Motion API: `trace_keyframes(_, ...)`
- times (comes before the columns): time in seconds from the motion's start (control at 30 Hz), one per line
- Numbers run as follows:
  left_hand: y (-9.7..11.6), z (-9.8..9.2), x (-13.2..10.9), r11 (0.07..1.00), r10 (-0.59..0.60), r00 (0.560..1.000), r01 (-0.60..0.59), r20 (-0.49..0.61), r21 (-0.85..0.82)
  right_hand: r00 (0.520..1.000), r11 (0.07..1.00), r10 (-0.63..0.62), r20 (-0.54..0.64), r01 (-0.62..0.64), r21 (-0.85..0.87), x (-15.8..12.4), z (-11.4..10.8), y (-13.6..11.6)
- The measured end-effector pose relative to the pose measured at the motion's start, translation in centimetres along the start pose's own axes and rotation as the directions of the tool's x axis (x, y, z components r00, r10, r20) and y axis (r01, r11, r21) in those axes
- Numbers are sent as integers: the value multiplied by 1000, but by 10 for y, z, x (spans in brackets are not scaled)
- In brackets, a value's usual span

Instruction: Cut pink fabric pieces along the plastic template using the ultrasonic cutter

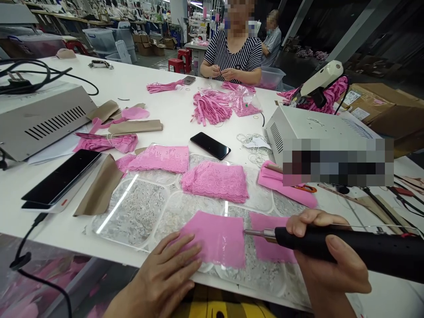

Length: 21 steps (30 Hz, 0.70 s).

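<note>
My left hand (165, 269) lies flat, fingers spread, on the left edge of a pink fabric piece (218, 240). The fabric rests on a clear sheet with scratched, rounded panels (132, 212). In my right hand (331, 251) is a thick black handheld tool (361, 251), gripped around its body with the thumb below. Its thin metal tip (255, 232) points left, at the right edge of that piece. Partly behind the tool lies a second pink fabric piece (270, 243). Just beyond are two stacks of pink lace, one in the middle (215, 181) and one farther left (162, 159).
A black phone (210, 145) lies past the lace. Grey metal boxes stand left (46, 119) and right (318, 128). Orange-handled scissors (304, 188) lie near folded pink fabric (288, 187). Across the table (172, 115) sits a person in a striped top (232, 55), near bundled pink straps (212, 106).
</note>
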State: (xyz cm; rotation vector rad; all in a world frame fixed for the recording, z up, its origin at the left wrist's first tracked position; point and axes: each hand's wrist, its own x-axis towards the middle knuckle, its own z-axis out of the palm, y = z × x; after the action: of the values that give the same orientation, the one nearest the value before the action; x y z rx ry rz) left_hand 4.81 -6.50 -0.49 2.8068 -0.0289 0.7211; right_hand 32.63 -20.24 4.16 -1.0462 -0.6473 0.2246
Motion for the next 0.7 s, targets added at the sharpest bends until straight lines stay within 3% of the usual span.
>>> trace_keyframes(0.7, -2, 1, 3, 998, 26, 999, -24, 41, -51, 999, 1000, 5, 35, -5, 18, -3, -3, -3)
